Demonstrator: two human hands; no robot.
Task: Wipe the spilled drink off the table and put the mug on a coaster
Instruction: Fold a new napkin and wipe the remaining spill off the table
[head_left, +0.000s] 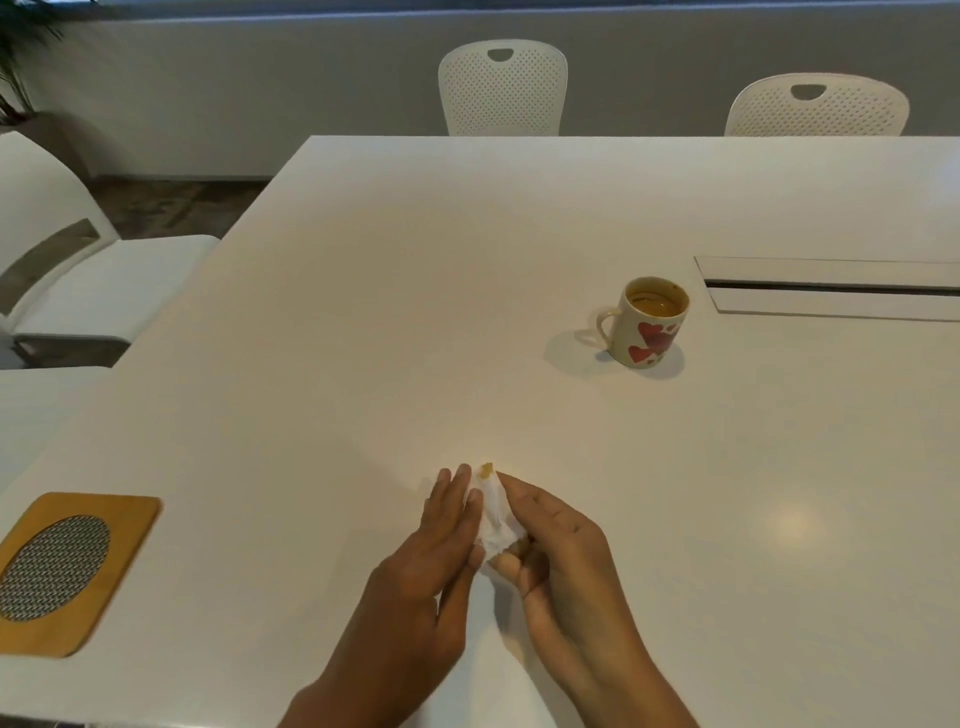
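A crumpled white tissue (496, 514) with a brown stain at its top is held between both hands just above the white table (363, 322), near its front edge. My left hand (431, 566) presses flat fingers against the tissue's left side. My right hand (561, 551) pinches it from the right. A cream mug (647, 323) with red hearts stands upright at the right middle of the table, with brown drink inside and its handle facing left. A wooden coaster (67, 571) with an oval metal mesh lies at the front left.
A recessed cable slot (831, 288) runs along the table right of the mug. Two white perforated chairs (503, 88) stand behind the far edge, and another white chair (78, 270) is at the left side. A plant (21, 57) is in the far left corner.
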